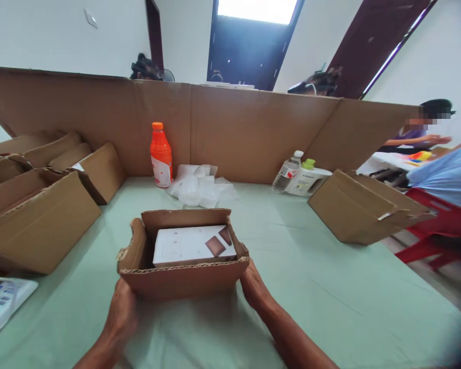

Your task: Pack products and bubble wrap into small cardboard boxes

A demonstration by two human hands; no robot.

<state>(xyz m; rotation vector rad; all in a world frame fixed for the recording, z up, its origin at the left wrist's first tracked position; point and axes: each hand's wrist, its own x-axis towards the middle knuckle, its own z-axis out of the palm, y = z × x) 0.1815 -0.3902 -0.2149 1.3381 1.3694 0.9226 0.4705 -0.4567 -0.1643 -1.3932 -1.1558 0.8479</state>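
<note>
An open-topped cardboard box (184, 284) is held between my two hands above the green-covered table (299, 318). Inside it lies a white carton (184, 246) with brown square pictures near its right end. My left hand (123, 305) grips the box at its lower left corner, slightly blurred. At the right side, my right hand (253, 287) has hold of the other end, its fingers mostly hidden by the cardboard. Torn, ragged edges show on the left flap of the box.
Several open cardboard boxes (42, 225) crowd the left side. Along the cardboard partition (253, 133) stand an orange bottle (161, 156), crumpled clear plastic wrap (202, 187), a water bottle (288, 173) and a white jug (307, 182). Another box (357, 207) sits right. People are beyond.
</note>
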